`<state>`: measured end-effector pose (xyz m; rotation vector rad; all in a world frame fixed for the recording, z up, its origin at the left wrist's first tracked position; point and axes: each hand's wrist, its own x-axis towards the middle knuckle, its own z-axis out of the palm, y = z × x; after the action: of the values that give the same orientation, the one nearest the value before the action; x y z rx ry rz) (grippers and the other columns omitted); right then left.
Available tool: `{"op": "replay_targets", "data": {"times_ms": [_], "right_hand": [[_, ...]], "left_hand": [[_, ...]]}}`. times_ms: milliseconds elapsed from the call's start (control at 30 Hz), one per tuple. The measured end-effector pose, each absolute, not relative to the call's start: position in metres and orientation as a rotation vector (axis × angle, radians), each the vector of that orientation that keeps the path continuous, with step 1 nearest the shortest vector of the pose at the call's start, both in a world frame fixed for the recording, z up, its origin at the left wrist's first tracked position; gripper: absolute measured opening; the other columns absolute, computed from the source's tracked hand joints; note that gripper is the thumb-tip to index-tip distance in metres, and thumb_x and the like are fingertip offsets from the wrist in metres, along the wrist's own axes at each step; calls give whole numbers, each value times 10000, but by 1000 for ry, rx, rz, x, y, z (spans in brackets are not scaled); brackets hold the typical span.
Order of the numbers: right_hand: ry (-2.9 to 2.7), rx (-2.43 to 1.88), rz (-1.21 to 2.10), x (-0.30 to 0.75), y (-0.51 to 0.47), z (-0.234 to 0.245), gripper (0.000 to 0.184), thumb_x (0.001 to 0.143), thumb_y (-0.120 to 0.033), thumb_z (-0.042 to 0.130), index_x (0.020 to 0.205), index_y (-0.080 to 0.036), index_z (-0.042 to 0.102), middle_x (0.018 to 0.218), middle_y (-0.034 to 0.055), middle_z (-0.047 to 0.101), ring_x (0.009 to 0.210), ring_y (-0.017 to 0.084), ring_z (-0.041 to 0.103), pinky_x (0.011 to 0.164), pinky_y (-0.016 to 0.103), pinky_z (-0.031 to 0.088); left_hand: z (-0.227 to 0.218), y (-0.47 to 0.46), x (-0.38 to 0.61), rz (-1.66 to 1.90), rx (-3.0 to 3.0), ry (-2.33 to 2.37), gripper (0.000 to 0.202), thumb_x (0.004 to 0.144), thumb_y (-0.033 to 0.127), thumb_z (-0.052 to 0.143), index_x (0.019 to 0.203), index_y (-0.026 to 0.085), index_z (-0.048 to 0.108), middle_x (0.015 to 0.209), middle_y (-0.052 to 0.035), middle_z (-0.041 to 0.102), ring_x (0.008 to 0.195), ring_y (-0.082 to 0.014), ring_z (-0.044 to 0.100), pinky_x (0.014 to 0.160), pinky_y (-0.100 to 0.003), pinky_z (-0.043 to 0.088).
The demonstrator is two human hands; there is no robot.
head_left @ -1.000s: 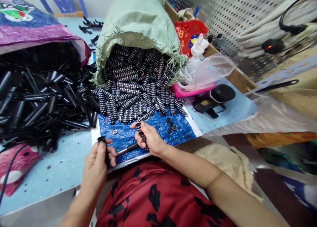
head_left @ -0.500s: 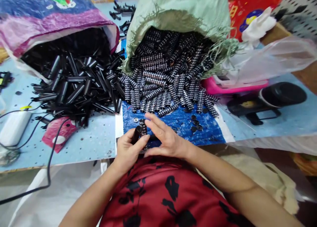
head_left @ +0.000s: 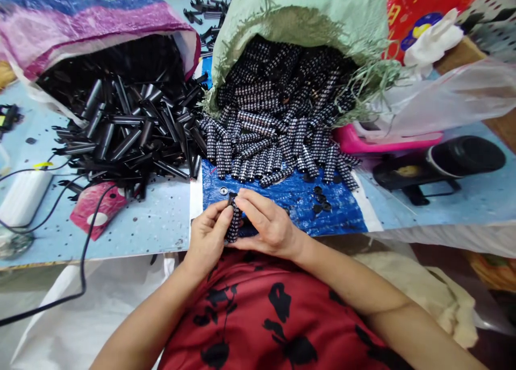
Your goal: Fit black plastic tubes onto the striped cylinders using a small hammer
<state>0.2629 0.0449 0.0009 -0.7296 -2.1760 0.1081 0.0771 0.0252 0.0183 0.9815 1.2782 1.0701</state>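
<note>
In front of my body, both hands hold one slim black tube with rows of small pale marks [head_left: 233,227], roughly upright. My left hand [head_left: 208,235] pinches it from the left with thumb and fingers. My right hand [head_left: 272,225] closes round it from the other side, fingertips at its upper end, where a plain black part shows. Behind my hands, a heap of similar marked tubes [head_left: 258,128] spills from a pale green woven sack [head_left: 306,7]. Small black discs [head_left: 321,198] lie on the blue sheet [head_left: 278,192] to the right.
Plain black plastic pieces [head_left: 129,128] spill from a purple and blue sack [head_left: 133,15] at the left. A pink cloth-like item [head_left: 98,211], a white box [head_left: 26,198] and a black cable [head_left: 84,251] are nearer. A black flask [head_left: 439,163] lies right, beside a pink tray [head_left: 391,141].
The plain black piece that stood up in my left hand no longer shows there. My right fingers, spread before, have closed in on the marked tube. The view has shifted slightly.
</note>
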Motion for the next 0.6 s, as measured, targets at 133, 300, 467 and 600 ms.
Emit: {"op": "replay_targets", "data": {"times_ms": [133,300,467,600], "right_hand": [[-2213,-812,131,258,42,1,956,919,-565,722,1621,-73,298,1401,250,593,1341,332,603,1086,437,567],[-2237,-868,214,261,43,-10,1012,882,-710,673,1611,-107,315,1467,234,562,1449,364,496,1155,532,485],[-2479,-1010,148,275,36,-21,180,1034,-285,588,1116,-153,679,1005,107,722,926,239,677,803,385,552],[-2271,-1066,179,284,35,-16,199,1043,-208,505,1195,-160,626,975,104,705,871,208,658,771,340,549]], "left_hand": [[18,29,70,933,785,1173,461,764,527,870,1016,154,772,919,-74,776,845,-193,718,833,-305,576],[10,33,54,1016,716,1229,519,716,527,891,1055,179,711,842,-42,745,668,-181,695,660,-307,578],[-6,48,5,1195,1288,1598,353,842,468,770,1047,182,736,941,-53,755,791,-165,670,770,-285,529],[-11,56,-14,759,1684,1698,270,851,424,732,986,195,778,900,-57,734,809,-192,642,754,-304,473]]}}
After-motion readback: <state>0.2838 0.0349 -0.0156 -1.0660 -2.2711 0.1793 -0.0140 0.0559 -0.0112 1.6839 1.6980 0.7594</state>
